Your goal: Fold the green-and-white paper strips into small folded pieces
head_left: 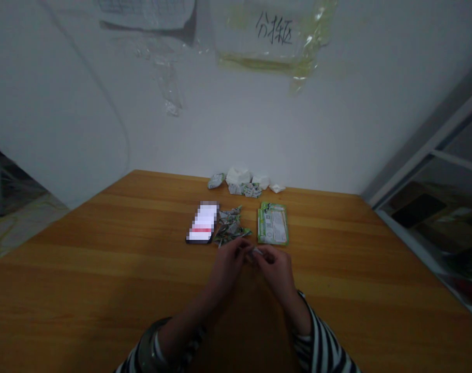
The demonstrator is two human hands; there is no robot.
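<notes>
Left hand: the left hand (pixel 228 264) sits just left of centre at the near side of the table, fingers curled inward and closed on one end of a small pale paper scrap (pixel 256 253).

Right hand: the right hand (pixel 274 270) is beside it, its fingertips (pixel 261 255) pinching the other side of the scrap, so the two hands nearly touch.

Grip: both hands are closed to a tight pinch on that one scrap, which mostly hides behind the fingers (its exact shape is hard to make out).

Nearest things: a heap of torn green-and-white wrappers (pixel 230 227) lies just beyond the left hand, between a phone (pixel 202 223) with a blurred screen on the left and a flat green-and-white printed packet (pixel 273 224) on the right.

Far edge: crumpled white and green paper pieces (pixel 239 181) sit bunched against the wall.

Surroundings: a wooden table (pixel 104 269) bears everything, a plastic sheet (pixel 275 31) with handwritten black characters is taped to the white wall (pixel 84 114), and striped sleeves (pixel 325 342) cover both forearms.
</notes>
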